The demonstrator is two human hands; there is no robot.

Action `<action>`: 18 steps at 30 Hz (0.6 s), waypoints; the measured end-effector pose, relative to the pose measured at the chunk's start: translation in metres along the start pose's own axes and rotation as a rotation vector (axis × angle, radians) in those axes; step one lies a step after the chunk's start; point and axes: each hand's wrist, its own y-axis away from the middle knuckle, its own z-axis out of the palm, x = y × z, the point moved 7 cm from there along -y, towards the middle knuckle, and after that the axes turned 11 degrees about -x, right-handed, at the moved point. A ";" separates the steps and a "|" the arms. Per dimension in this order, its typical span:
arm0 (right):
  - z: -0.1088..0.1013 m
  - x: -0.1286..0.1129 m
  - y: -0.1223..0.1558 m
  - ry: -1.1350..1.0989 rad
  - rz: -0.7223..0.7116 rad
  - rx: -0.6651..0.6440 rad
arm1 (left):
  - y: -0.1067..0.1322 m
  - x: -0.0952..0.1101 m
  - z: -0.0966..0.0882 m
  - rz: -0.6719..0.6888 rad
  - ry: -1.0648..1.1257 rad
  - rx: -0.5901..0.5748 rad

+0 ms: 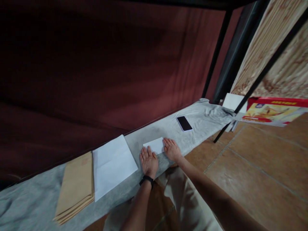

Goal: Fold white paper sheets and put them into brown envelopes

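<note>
"What colour is the cloth [197,134]?"

"Mottled pale grey, bluer toward its left end."

"And the envelopes [77,183] near that end?"

"Tan. The large sheet [114,166] beside them is white, like the small paper [155,146] midway along the cloth."

"The phone [184,124], toward the right end?"

"Black, rimmed in pale lilac."

"Beyond the far edge?"

"A deep maroon curtain [134,89]."

"Past the right end?"

"A red-and-yellow box [274,110], and a cream drape [288,67] blotched reddish brown."

"The wristband [147,180]?"

"Black."
</note>
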 end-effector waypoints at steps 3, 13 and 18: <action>-0.003 0.002 -0.001 -0.023 0.021 0.019 | 0.001 0.000 -0.002 0.015 0.008 0.020; 0.010 -0.067 -0.002 -0.058 -0.230 0.020 | 0.001 -0.005 0.002 0.053 0.091 -0.027; 0.016 -0.052 -0.002 0.028 -0.117 0.001 | 0.001 -0.007 0.004 0.027 0.090 -0.015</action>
